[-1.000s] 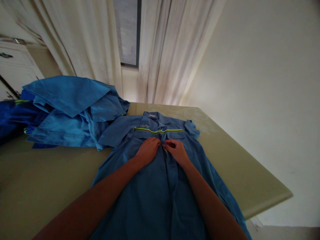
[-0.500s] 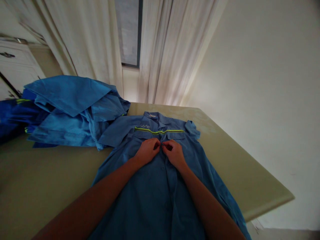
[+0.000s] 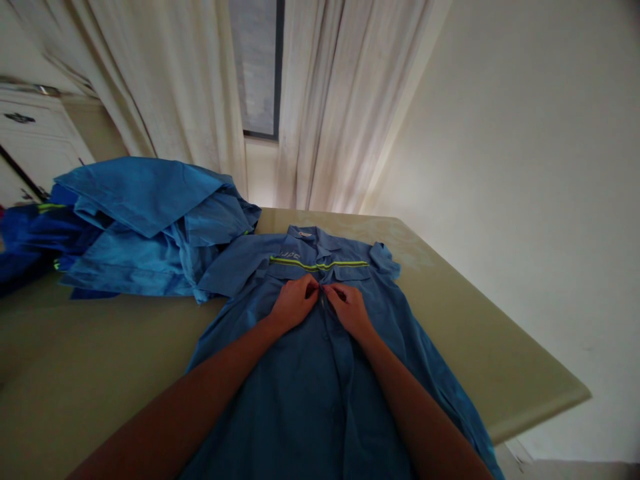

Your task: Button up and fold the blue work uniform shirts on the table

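Observation:
A blue short-sleeved work shirt [image 3: 295, 373] lies front up, its collar at the far end and a yellow-green stripe across the chest. My left hand [image 3: 296, 301] pinches the shirt's front opening just below the chest pockets. Right beside it, my right hand [image 3: 349, 307] pinches the other edge of the same opening, fingertips almost touching those of the left. Whatever button sits between the fingertips is hidden. Below the hands, the button placket runs down the shirt toward me, its two edges lying loosely.
The shirt rests on a greenish-beige table [image 3: 450, 320] whose right edge slants toward me. A heap of blue garments [image 3: 145, 227] is piled at the left. Behind stand pale curtains [image 3: 175, 80] and a white cabinet [image 3: 40, 133]; a white wall [image 3: 540, 167] rises on the right.
Both hands stay at the same spot on the front opening, with only small finger movements. The view has tilted very slightly.

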Available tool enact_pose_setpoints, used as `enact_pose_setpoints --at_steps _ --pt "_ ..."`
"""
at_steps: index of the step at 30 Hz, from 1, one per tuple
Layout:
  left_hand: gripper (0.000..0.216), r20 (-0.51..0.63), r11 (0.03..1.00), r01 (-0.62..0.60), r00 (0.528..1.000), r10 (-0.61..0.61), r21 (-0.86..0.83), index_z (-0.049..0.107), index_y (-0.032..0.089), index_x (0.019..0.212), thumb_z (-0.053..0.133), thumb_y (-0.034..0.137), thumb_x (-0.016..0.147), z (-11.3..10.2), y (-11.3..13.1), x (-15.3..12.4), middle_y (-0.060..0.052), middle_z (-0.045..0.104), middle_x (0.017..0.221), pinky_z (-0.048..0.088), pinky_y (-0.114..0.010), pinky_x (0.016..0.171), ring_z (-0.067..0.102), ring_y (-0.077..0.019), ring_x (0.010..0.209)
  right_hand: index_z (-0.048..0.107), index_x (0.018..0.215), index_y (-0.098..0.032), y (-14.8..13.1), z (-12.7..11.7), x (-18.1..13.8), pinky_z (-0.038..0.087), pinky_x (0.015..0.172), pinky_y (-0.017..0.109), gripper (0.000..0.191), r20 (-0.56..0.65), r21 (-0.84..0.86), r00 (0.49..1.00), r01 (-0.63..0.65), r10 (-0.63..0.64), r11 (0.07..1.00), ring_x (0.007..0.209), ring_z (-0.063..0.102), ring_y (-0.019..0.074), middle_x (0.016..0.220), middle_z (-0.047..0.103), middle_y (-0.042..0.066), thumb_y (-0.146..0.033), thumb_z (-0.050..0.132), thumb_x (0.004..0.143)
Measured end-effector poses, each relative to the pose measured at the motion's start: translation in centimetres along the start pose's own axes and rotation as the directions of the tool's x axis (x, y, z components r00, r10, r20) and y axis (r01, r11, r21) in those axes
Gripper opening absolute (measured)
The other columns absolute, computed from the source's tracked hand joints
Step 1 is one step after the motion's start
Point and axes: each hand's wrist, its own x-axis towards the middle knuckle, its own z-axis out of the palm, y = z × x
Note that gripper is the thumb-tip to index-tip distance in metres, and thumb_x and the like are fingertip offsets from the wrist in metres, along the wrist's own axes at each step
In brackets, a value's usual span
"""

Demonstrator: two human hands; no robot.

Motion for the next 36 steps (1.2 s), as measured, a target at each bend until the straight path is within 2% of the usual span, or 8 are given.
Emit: enact_pose_setpoints --at_steps 4,8,14,19,23,26,29,36 --pt "0.007 0.019 0.990 0.060 0.998 -0.058 -0.125 0.070 0.019 0.088 0.065 0.017 0.083 0.1 -0.2 0.4 -0.002 0.076 0.082 0.053 -0.028 0.074 0.072 -0.0184 0.077 0.075 0.085 -0.019 0.1 0.0 0.1 0.047 0.052 0.026 0.019 0.062 0.122 0.989 -0.144 0.138 0.982 0.054 0.062 0.0167 0.063 0.068 0.000 -0.034 0.063 0.087" --pt "0.010 0.018 0.966 0.156 0.988 -0.156 -0.207 0.072 0.017 0.087 0.068 0.014 0.078 0.3 -0.2 0.7 -0.003 0.077 0.084 0.053 -0.028 0.074 0.073 -0.0183 0.078 0.075 0.086 -0.020 0.3 0.2 0.2 0.050 0.061 0.028 0.014 -0.026 -0.015 0.999 -0.031 0.030 0.999 0.062 0.065 0.0173 0.073 0.074 0.002 -0.030 0.066 0.085" --pt "0.009 -0.011 0.985 0.123 0.992 -0.125 -0.123 0.072 0.019 0.086 0.067 0.016 0.079 0.8 -0.3 0.5 -0.002 0.077 0.082 0.054 -0.029 0.074 0.072 -0.0185 0.078 0.075 0.084 -0.020 0.6 0.2 0.3 0.052 0.068 0.030 0.011 -0.052 -0.153 0.998 0.032 -0.040 0.988 0.066 0.067 0.0178 0.079 0.076 0.004 -0.027 0.066 0.085" --pt "0.009 -0.030 0.986 0.084 0.996 -0.089 -0.148 0.072 0.020 0.087 0.066 0.018 0.081 0.8 -0.4 0.3 -0.002 0.077 0.084 0.055 -0.029 0.076 0.072 -0.0187 0.078 0.073 0.085 -0.021 0.6 0.2 0.3 0.051 0.067 0.029 0.012 -0.059 -0.165 0.995 0.064 -0.075 0.984 0.065 0.065 0.0169 0.077 0.074 0.003 -0.028 0.063 0.087" --pt "0.012 -0.009 0.956 0.116 0.992 -0.123 -0.269 0.074 0.018 0.088 0.066 0.017 0.080 0.5 -0.6 0.7 -0.004 0.078 0.086 0.056 -0.029 0.077 0.074 -0.0193 0.081 0.070 0.087 -0.021 0.5 0.2 0.4 0.050 0.066 0.028 0.010 -0.061 -0.124 0.991 0.114 -0.123 0.986 0.067 0.063 0.0167 0.080 0.073 0.003 -0.026 0.062 0.086" --pt "0.015 0.034 0.925 0.117 0.993 -0.113 -0.362 0.076 0.017 0.088 0.069 0.029 0.083 0.3 -1.0 1.1 -0.005 0.079 0.087 0.057 -0.030 0.077 0.074 -0.0208 0.083 0.068 0.087 -0.021 0.3 0.2 0.4 0.049 0.067 0.028 0.009 -0.077 -0.154 0.987 0.131 -0.144 0.979 0.068 0.063 0.0171 0.081 0.071 0.003 -0.025 0.061 0.086" --pt "0.024 0.038 0.925 0.106 0.994 -0.099 -0.366 0.077 0.017 0.086 0.071 0.040 0.084 0.3 -1.2 1.3 -0.005 0.079 0.086 0.057 -0.030 0.077 0.074 -0.0214 0.082 0.066 0.087 -0.022 0.1 0.2 0.3 0.048 0.068 0.029 0.007 -0.069 -0.226 0.982 0.156 -0.176 0.962 0.069 0.062 0.0174 0.082 0.069 0.003 -0.023 0.059 0.086" --pt "0.014 0.073 0.884 0.183 0.983 -0.168 -0.430 0.076 0.015 0.091 0.074 0.019 0.078 0.1 -1.3 1.7 -0.007 0.080 0.092 0.059 -0.033 0.084 0.076 -0.0220 0.087 0.064 0.088 -0.021 0.1 0.6 0.0 0.047 0.066 0.028 0.002 -0.033 -0.285 0.982 0.169 -0.186 0.943 0.068 0.061 0.0161 0.084 0.067 0.002 -0.022 0.063 0.087"
